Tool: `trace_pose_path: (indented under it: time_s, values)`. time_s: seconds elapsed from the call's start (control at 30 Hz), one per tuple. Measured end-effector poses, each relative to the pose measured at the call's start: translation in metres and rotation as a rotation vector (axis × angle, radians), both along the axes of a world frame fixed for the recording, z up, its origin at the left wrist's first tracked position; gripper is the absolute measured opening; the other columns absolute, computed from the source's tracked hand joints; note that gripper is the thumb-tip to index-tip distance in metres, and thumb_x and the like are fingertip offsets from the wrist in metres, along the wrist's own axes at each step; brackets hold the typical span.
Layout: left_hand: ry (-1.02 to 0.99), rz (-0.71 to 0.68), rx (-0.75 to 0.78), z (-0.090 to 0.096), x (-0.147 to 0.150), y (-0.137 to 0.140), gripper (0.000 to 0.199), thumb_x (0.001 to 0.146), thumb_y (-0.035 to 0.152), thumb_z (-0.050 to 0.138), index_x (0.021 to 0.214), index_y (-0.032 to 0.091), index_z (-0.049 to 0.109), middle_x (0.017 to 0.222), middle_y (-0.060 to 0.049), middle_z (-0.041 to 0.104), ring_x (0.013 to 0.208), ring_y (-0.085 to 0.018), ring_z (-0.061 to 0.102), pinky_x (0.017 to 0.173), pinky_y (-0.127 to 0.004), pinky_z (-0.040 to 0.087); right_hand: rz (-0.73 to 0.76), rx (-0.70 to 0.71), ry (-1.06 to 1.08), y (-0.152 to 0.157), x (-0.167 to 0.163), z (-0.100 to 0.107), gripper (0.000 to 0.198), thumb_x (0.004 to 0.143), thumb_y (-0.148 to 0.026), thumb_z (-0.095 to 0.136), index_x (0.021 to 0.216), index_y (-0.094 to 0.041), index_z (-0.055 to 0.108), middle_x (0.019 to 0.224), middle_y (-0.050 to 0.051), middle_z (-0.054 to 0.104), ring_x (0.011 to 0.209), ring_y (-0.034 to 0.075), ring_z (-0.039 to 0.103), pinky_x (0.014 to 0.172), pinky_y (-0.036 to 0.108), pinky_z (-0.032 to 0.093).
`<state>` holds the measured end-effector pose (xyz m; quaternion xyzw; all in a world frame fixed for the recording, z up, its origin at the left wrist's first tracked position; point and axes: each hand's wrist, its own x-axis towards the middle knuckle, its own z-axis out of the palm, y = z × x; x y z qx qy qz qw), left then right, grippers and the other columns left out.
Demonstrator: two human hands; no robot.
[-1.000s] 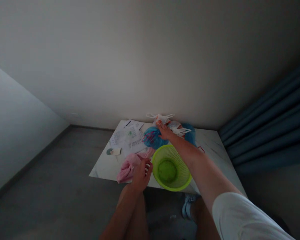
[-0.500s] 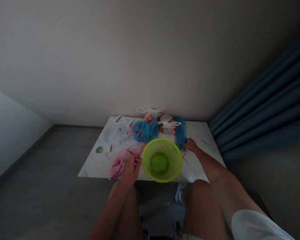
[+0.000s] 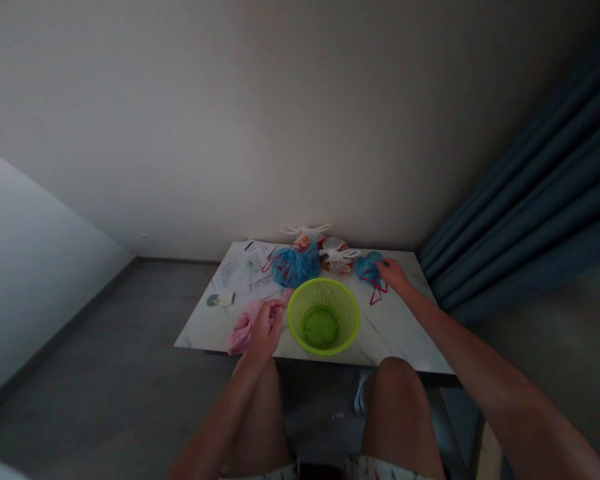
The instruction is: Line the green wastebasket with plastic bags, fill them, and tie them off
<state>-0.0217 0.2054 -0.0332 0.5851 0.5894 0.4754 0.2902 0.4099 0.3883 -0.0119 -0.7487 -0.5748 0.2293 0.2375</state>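
Care over red drawstring [image 3: 375, 291], likely to snag: right hand [image 3: 391, 272] at blue bag [image 3: 365, 268], beyond and right of green basket [image 3: 349, 310], well apart from left hand [image 3: 267, 323] at pink cloth [image 3: 244, 328], both grips unclear.

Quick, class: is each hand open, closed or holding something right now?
Left hand: fingers curled, over the pink cloth; whether it grips cannot be told.
Right hand: fingers at the rightmost blue bag; grip cannot be told.
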Motion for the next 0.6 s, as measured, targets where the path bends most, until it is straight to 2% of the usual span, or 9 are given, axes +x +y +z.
trace_pose_path:
  time_s: [0.03,0.1,0.17,0.23,0.3,0.37,0.43,0.5,0.6]
  values:
    - [-0.012,-0.032,0.0,0.013,0.007,-0.001,0.033,0.113,0.053,0.058,0.122,0.024,0.069,0.121,-0.011,0.077,0.114,-0.027,0.073,0.105,-0.044,0.058,0.006,0.036,0.08,-0.002,0.0,0.029,0.037,0.102,-0.043,0.054,0.1,-0.018,0.081,0.093,0.012,0.081,0.087,0.028,0.077,0.083,0.039,0.062]
    - [-0.061,-0.131,-0.014,0.047,0.027,-0.002,0.032,0.11,0.054,0.063,0.123,0.025,0.07,0.12,-0.011,0.077,0.105,-0.026,0.074,0.096,-0.042,0.061,0.027,0.115,0.379,-0.016,-0.006,0.091,0.035,0.096,-0.051,0.067,0.092,-0.018,0.078,0.087,0.01,0.079,0.074,0.024,0.071,0.071,0.035,0.06]
    - [-0.137,-0.27,0.017,0.088,0.052,-0.001,0.037,0.106,0.052,0.072,0.131,0.026,0.068,0.13,-0.012,0.075,0.108,-0.026,0.075,0.093,-0.04,0.063,0.14,0.161,0.622,-0.043,-0.019,0.152,0.038,0.091,-0.057,0.078,0.092,-0.019,0.077,0.087,0.008,0.079,0.069,0.02,0.068,0.065,0.03,0.057]
    - [-0.196,-0.399,0.106,0.132,0.077,0.001,0.052,0.1,0.048,0.083,0.144,0.028,0.064,0.148,-0.013,0.069,0.125,-0.028,0.072,0.102,-0.041,0.062,0.249,0.1,0.728,-0.077,-0.04,0.204,0.045,0.09,-0.064,0.081,0.091,-0.019,0.076,0.084,0.007,0.077,0.064,0.017,0.064,0.058,0.028,0.052]
    - [-0.28,-0.462,0.203,0.172,0.096,0.004,0.066,0.096,0.046,0.088,0.152,0.028,0.059,0.156,-0.014,0.065,0.131,-0.03,0.071,0.104,-0.041,0.062,0.381,0.008,0.762,-0.113,-0.063,0.239,0.053,0.093,-0.073,0.076,0.087,-0.02,0.073,0.076,0.005,0.072,0.059,0.016,0.059,0.053,0.028,0.046]
    - [-0.353,-0.483,0.257,0.203,0.107,0.005,0.058,0.097,0.048,0.087,0.146,0.025,0.064,0.146,-0.014,0.071,0.125,-0.03,0.072,0.103,-0.041,0.062,0.52,-0.028,0.78,-0.144,-0.084,0.257,0.061,0.098,-0.082,0.066,0.088,-0.022,0.071,0.075,0.004,0.07,0.061,0.017,0.059,0.054,0.029,0.048]
    - [-0.39,-0.452,0.251,0.224,0.11,0.006,0.041,0.102,0.054,0.08,0.126,0.021,0.072,0.125,-0.012,0.078,0.114,-0.029,0.073,0.1,-0.041,0.061,0.626,0.043,0.761,-0.169,-0.101,0.261,0.06,0.1,-0.083,0.064,0.101,-0.024,0.074,0.085,0.003,0.074,0.071,0.018,0.063,0.063,0.03,0.055]
    - [-0.405,-0.416,0.215,0.234,0.107,0.004,0.038,0.105,0.058,0.075,0.109,0.02,0.075,0.107,-0.009,0.08,0.105,-0.028,0.074,0.098,-0.041,0.06,0.688,0.198,0.705,-0.187,-0.117,0.258,0.054,0.098,-0.076,0.076,0.119,-0.026,0.075,0.101,0.004,0.077,0.086,0.02,0.067,0.076,0.031,0.059]
    - [-0.46,-0.459,0.146,0.232,0.101,-0.002,0.037,0.098,0.057,0.084,0.109,0.022,0.077,0.107,-0.008,0.082,0.105,-0.029,0.075,0.1,-0.041,0.061,0.704,0.389,0.674,-0.206,-0.138,0.245,0.055,0.095,-0.064,0.085,0.133,-0.026,0.073,0.118,0.006,0.077,0.099,0.022,0.069,0.088,0.034,0.06]
